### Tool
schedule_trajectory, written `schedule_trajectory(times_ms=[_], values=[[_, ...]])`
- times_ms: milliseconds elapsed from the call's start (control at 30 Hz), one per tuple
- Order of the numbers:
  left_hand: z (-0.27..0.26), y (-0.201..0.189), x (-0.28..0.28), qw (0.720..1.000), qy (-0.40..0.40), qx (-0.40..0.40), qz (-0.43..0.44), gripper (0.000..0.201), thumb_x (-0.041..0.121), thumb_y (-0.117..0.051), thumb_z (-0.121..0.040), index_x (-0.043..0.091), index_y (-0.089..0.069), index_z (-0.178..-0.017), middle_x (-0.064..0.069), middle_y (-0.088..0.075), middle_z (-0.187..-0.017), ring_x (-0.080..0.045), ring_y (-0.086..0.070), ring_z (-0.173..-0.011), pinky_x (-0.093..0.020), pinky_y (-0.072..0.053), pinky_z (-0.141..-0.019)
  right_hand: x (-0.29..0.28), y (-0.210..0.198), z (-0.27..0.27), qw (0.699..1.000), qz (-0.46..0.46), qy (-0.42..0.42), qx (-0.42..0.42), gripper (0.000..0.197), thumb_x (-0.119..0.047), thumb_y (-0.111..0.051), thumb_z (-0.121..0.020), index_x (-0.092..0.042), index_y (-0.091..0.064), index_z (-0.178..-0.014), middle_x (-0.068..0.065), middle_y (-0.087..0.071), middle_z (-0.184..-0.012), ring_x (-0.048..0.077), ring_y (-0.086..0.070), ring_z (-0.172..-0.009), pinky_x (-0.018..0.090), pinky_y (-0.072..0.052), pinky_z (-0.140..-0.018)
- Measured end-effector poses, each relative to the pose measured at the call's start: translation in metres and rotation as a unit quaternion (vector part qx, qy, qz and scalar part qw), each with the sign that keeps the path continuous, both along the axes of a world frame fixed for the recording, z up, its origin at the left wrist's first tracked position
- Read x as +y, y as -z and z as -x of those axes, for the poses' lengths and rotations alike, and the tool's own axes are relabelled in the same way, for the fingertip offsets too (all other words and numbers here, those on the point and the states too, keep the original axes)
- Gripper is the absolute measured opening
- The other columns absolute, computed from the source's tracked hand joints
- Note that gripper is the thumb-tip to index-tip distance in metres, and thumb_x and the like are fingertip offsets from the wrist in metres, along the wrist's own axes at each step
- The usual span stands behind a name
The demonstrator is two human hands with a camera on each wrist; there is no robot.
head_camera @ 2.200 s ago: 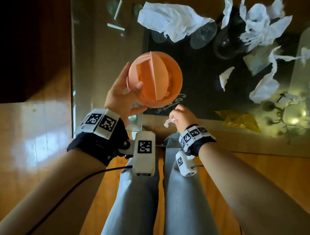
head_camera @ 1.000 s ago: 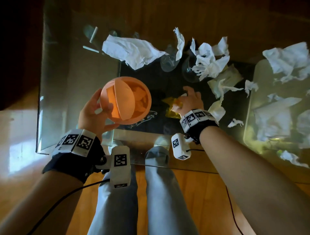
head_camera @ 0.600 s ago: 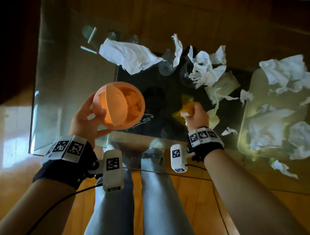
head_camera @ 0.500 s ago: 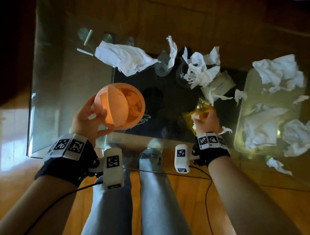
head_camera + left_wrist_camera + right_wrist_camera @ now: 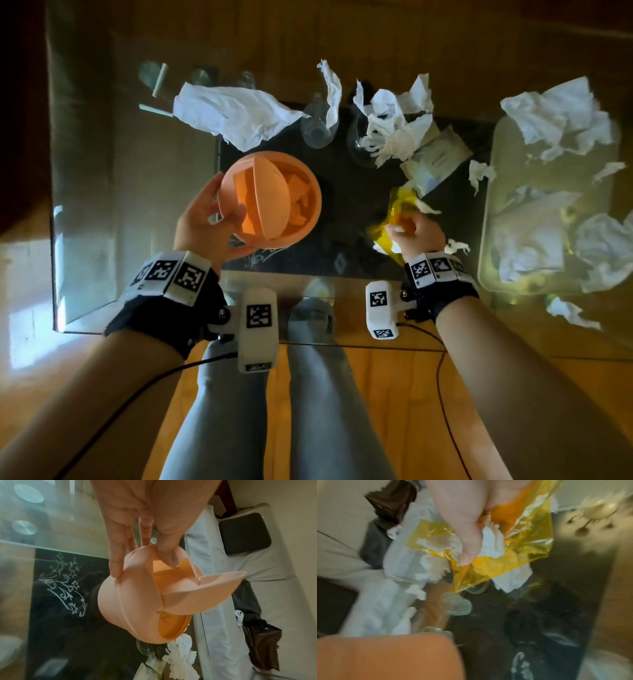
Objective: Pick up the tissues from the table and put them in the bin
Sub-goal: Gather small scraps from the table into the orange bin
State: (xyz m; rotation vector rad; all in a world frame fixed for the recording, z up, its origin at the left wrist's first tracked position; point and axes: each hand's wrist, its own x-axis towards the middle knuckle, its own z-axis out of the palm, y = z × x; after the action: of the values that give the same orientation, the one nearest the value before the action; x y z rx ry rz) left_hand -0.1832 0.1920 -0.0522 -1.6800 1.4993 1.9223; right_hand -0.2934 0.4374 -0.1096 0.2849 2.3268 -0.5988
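Left hand: the left hand (image 5: 205,222) holds the orange bin (image 5: 274,202) up over the near edge of the glass table (image 5: 137,192), at about 10 o'clock from the person's knees; fingers wrap its outer wall, and the thumb (image 5: 169,555) hooks inside the rim beside the tilted swing lid (image 5: 205,592).

Bin: its mouth faces up toward the head camera, with crumpled white paper visible inside, right of the lid.

Right hand: the right hand (image 5: 416,234), at about 2 o'clock from the knees, is clenched on a yellow plastic wrapper (image 5: 513,545) bunched together with a white tissue scrap (image 5: 493,543), above the table's dark centre panel.

Near table: a small torn scrap (image 5: 457,246) lies just beside the right wrist.

Mid table: a tissue packet (image 5: 436,161) lies at 12 o'clock from the right hand, touching a shredded tissue heap (image 5: 394,126).

Far table: a large crumpled tissue (image 5: 233,114) lies at 12 o'clock from the bin; a glass (image 5: 317,128) stands just to its right, with a strip of tissue (image 5: 332,89) rising beside it.

Right edge: more crumpled tissues (image 5: 561,116) lie at 3 o'clock, well apart from the bin.
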Motion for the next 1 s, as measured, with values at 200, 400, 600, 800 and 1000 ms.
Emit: schedule_trajectory(times_ms=[200,400,600,800,1000], values=[[-0.006,-0.01,-0.016,0.996,0.07,-0.01,0.047,0.061,0.004,-0.061,-0.081,0.025,-0.042,-0.135,-0.014,-0.046,-0.139,-0.043,-0.046,-0.123,-0.066,-0.049,-0.082,-0.052,-0.068,-0.002,0.971,0.202,-0.03,0.122,0.017,-0.011,-0.072,-0.073,-0.023,-0.064,-0.083,0.014,-0.062,-0.105,0.02,-0.059,-0.092,0.018,-0.047,-0.081],[-0.017,-0.03,-0.054,0.997,0.072,-0.012,0.019,0.057,0.006,-0.058,-0.084,0.024,-0.041,-0.135,-0.012,-0.045,-0.141,-0.038,-0.047,-0.124,-0.063,-0.05,-0.083,-0.136,-0.115,-0.014,0.952,0.254,-0.093,0.144,0.011,-0.013,-0.075,-0.069,-0.016,-0.07,-0.078,-0.013,-0.053,-0.077,-0.003,-0.047,-0.069,0.013,-0.045,-0.073],[-0.034,-0.032,-0.113,0.997,0.074,-0.02,0.025,0.055,0.004,-0.053,-0.086,0.026,-0.04,-0.135,-0.013,-0.043,-0.14,-0.038,-0.046,-0.123,-0.058,-0.053,-0.078,-0.215,-0.096,-0.043,0.97,0.203,-0.119,0.068,0.019,-0.002,-0.066,-0.074,-0.016,-0.065,-0.087,0.002,-0.071,-0.086,0.01,-0.065,-0.068,0.03,-0.059,-0.07],[-0.052,-0.017,-0.16,0.975,0.167,-0.019,0.144,0.053,0.003,-0.047,-0.086,0.03,-0.041,-0.132,-0.016,-0.056,-0.126,-0.034,-0.063,-0.1,-0.05,-0.058,-0.073,-0.278,-0.088,-0.069,0.959,0.144,-0.237,0.058,0.005,-0.012,-0.061,-0.081,-0.012,-0.062,-0.086,0.006,-0.07,-0.093,0.021,-0.064,-0.087,0.029,-0.051,-0.08],[-0.053,-0.006,-0.19,0.965,0.209,-0.016,0.154,0.051,0.013,-0.053,-0.085,0.027,-0.041,-0.132,-0.017,-0.058,-0.12,-0.038,-0.063,-0.098,-0.051,-0.057,-0.074,-0.32,-0.064,-0.077,0.946,0.096,-0.303,-0.061,0.036,-0.007,-0.033,-0.093,-0.025,-0.031,-0.063,-0.006,-0.038,-0.071,0.009,-0.042,-0.066,0.006,-0.036,-0.051]])
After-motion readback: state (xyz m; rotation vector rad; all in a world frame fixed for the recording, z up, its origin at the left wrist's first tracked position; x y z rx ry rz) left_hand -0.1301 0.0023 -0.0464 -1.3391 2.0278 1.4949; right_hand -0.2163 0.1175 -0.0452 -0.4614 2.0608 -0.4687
